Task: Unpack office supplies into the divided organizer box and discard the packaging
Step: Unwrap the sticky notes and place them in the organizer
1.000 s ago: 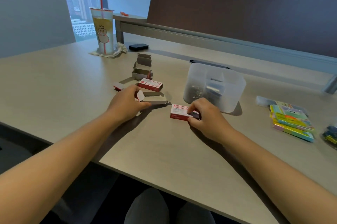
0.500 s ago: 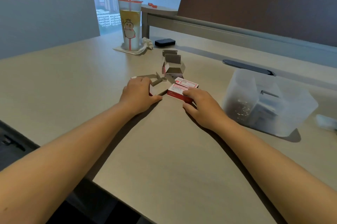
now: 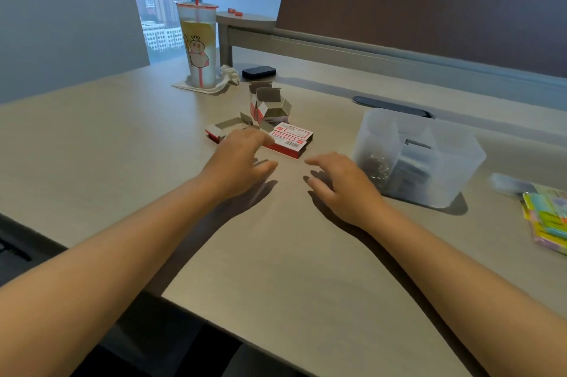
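Note:
Two closed red-and-white small boxes (image 3: 290, 140) lie side by side on the desk. Behind and left of them sit opened, empty cardboard boxes (image 3: 270, 106) and a flattened one (image 3: 224, 128). The translucent divided organizer box (image 3: 420, 155) stands to the right, holding metal clips and dark items in its compartments. My left hand (image 3: 242, 162) hovers just left of the closed boxes, fingers relaxed, holding nothing. My right hand (image 3: 340, 183) is between the boxes and the organizer, fingers loosely spread, holding nothing.
A tall plastic cup with a red straw (image 3: 199, 45) stands on a napkin at the back left, a small black case (image 3: 259, 72) beside it. Colourful sticky-note packs (image 3: 547, 220) lie at the right edge. A cable slot (image 3: 392, 106) is behind the organizer.
My right hand has let go of the red-and-white box, left beside the other closed box, and drawn back. My left hand has lifted off the flattened packaging. The view has shifted.

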A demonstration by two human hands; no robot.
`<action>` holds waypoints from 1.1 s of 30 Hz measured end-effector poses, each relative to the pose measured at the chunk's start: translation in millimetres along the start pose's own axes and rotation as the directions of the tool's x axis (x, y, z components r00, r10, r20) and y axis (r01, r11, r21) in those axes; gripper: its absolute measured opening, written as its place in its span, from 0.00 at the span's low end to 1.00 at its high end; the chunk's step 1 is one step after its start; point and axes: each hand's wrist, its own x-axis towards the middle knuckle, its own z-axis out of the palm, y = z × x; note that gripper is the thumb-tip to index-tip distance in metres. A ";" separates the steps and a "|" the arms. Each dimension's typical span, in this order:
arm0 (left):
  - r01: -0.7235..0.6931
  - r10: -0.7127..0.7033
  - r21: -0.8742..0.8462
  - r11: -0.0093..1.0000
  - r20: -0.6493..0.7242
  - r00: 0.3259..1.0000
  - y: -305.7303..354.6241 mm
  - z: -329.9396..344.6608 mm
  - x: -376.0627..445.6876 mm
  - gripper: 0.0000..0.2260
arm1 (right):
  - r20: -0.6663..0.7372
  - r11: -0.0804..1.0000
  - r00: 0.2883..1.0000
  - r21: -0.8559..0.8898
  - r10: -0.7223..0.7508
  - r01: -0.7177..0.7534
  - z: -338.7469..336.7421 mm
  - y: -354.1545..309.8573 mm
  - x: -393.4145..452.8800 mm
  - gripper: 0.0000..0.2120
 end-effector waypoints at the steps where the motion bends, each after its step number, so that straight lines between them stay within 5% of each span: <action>1: -0.034 0.035 -0.009 0.999 0.029 0.999 10.0 1.2 -4.5 0.18 | -0.007 1.000 1.000 0.004 0.003 -0.003 -5.4 2.1 -12.3 0.17; 7: -0.217 0.219 -0.032 0.976 0.213 0.952 81.9 23.3 -22.1 0.16 | -0.070 0.995 0.994 -0.049 0.089 -0.092 -41.6 37.2 -87.2 0.13; 14: -0.427 0.402 -0.035 0.904 0.415 0.816 161.9 71.1 -19.4 0.18 | -0.186 0.935 0.930 -0.102 0.317 -0.339 -84.7 97.5 -150.5 0.12; 20: -0.485 0.479 -0.099 0.869 0.410 0.776 204.4 99.6 -10.5 0.18 | -0.363 0.846 0.812 -0.102 0.458 -0.523 -115.4 141.9 -170.9 0.17; 24: -0.506 0.508 -0.117 0.854 0.392 0.767 214.7 111.5 -5.4 0.18 | -0.296 0.779 0.785 -0.168 0.544 -0.604 -126.7 163.2 -176.0 0.21; 33: -0.490 0.525 -0.188 0.851 0.332 0.784 211.8 114.2 -6.0 0.19 | -0.379 0.812 0.810 -0.206 0.447 -0.545 -124.6 159.0 -178.8 0.14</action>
